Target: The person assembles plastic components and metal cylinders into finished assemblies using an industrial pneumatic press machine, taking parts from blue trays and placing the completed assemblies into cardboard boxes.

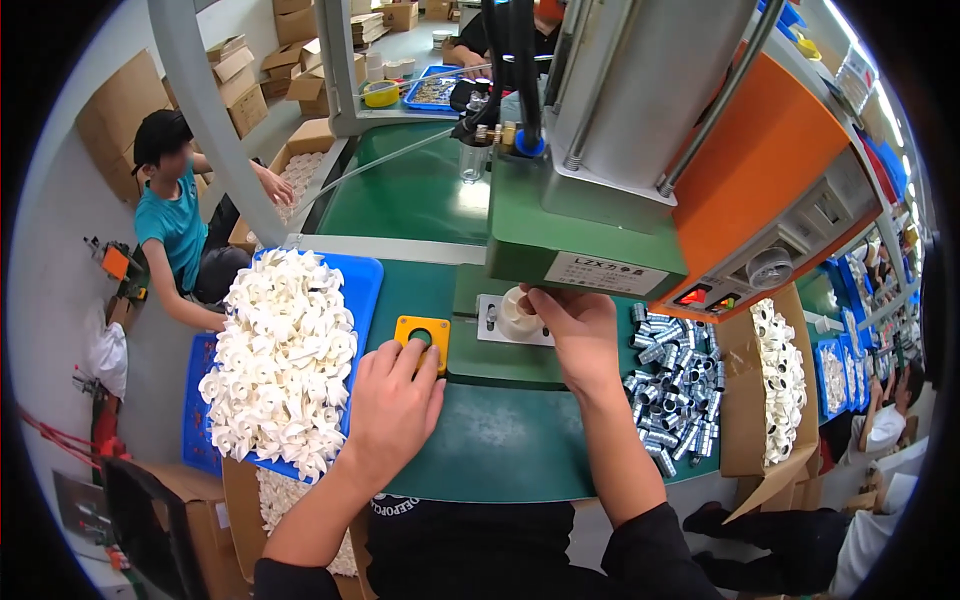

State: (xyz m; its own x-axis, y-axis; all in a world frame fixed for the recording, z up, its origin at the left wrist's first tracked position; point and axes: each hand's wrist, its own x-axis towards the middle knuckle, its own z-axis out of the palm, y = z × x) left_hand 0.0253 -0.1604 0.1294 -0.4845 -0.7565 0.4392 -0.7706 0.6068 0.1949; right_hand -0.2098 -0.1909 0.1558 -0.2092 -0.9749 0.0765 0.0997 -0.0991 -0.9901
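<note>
My left hand [398, 405] rests on the yellow switch box [436, 362], fingers stretched over it beside its round green button [421, 338]. It grips nothing. With thumb and fingers my right hand [578, 335] pinches a round white plastic part [516, 316], which sits on the metal fixture plate [487, 331] under the green press head [580, 245]. My fingers hide part of its right side. To the left, a blue tray [367, 280] is heaped with white plastic impeller-like pieces [285, 360]. Short silvery metal sleeves [675, 390] lie piled right of the press.
An orange control housing [770, 170] overhangs the right side. Beyond the metal sleeves stands a cardboard box [745, 400] with white parts. Across the left side, a person in a teal shirt [178, 225] reaches toward boxes and trays. A green work surface [410, 190] lies behind the frame rail.
</note>
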